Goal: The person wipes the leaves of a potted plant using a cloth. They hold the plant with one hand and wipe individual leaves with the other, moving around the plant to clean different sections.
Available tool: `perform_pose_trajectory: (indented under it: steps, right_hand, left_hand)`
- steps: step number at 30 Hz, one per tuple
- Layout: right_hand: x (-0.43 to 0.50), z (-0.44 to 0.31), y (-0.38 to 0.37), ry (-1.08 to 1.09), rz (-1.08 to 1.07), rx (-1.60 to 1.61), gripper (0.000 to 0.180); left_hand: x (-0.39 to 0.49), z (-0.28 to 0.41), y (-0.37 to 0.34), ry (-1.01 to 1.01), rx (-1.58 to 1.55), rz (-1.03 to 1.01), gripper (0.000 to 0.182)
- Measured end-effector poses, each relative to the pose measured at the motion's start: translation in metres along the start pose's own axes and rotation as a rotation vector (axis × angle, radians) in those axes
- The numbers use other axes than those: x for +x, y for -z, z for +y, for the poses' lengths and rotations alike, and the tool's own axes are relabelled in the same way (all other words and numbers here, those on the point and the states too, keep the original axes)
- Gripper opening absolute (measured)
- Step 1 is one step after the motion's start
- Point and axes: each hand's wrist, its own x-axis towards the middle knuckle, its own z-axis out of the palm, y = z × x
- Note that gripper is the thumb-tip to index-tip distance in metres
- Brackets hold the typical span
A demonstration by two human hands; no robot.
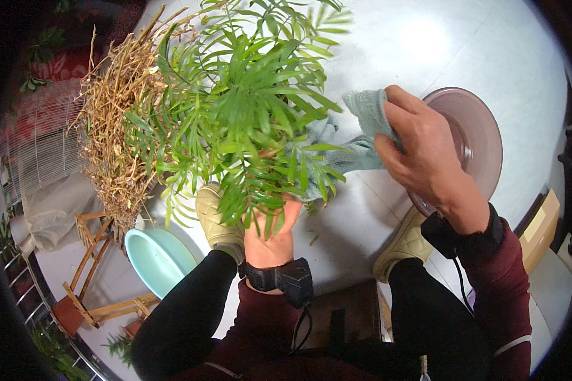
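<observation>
A leafy green potted palm-like plant (252,95) stands before me; its foliage hides whatever holds its roots. My right hand (422,143) pinches one end of a grey-green cloth (362,150) between thumb and fingers, to the right of the leaves. The rest of the cloth trails left and passes behind the lower fronds. My left hand (269,243) reaches up under the lowest leaves, palm side partly showing. Leaves cover its fingers, so I cannot tell what they grip. A few cut or fallen leaf bits (314,238) lie on the floor nearby.
A translucent brownish basin (481,128) stands behind my right hand. Left of the plant is a large heap of dried stalks (114,128), with a pale green basin (155,262) and a wooden folding frame (88,266) below. A cardboard box (539,233) sits at far right.
</observation>
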Motion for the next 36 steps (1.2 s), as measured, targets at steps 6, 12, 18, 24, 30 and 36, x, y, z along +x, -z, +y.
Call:
perform_pose_trajectory:
  steps: [6,12,18,24,30,36]
  right_hand:
    - [0.002,-0.02,0.008,0.224,0.217,0.043,0.034]
    - [0.011,-0.025,-0.011,0.365,0.102,-0.134,0.012]
    - [0.011,-0.013,-0.035,0.262,-0.012,-0.185,0.011]
    - [0.003,-0.002,-0.036,0.227,0.014,-0.177,0.014]
    - [0.0,0.007,-0.04,0.161,-0.131,-0.174,0.018]
    - [-0.011,0.022,0.02,-0.441,-0.248,0.924,0.035]
  left_hand:
    - [0.009,-0.004,-0.011,-0.152,0.982,-0.003,0.046]
    - [0.006,-0.003,-0.028,0.057,0.065,-0.074,0.039]
    - [-0.001,-0.008,-0.025,-0.004,0.278,0.019,0.037]
    - [-0.024,-0.007,-0.027,-0.309,1.524,-0.01,0.034]
    - [-0.031,-0.003,-0.016,-0.891,2.478,-0.292,0.032]
    - [-0.052,0.0,-0.017,-0.283,2.353,-0.031,0.033]
